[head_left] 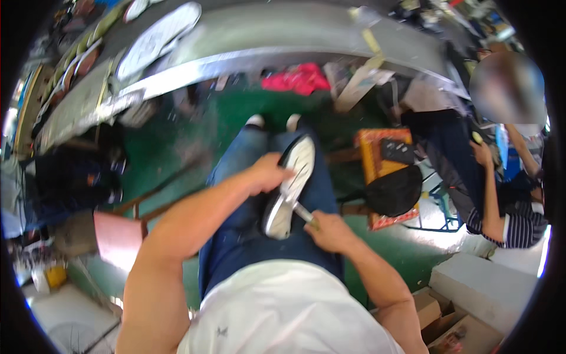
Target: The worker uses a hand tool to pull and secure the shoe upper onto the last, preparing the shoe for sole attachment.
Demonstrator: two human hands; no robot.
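A shoe (302,162) with a white sole and a dark upper lies along my lap, sole up and toe pointing away from me. My left hand (267,174) grips its left side near the middle, thumb over the sole. In my closed right hand (330,231) is a slim, pale, handled tool (303,212). Its far end touches the sole's narrow middle. Whether that end is a brush or a blade is too blurred to tell.
Ahead runs a long metal-edged bench (259,35) bearing a white shoe sole (159,38) and a row of shoes at left. On the right are a wooden stool (371,159) with a black cushion (394,192), a seated co-worker (501,200) and cardboard boxes (460,333).
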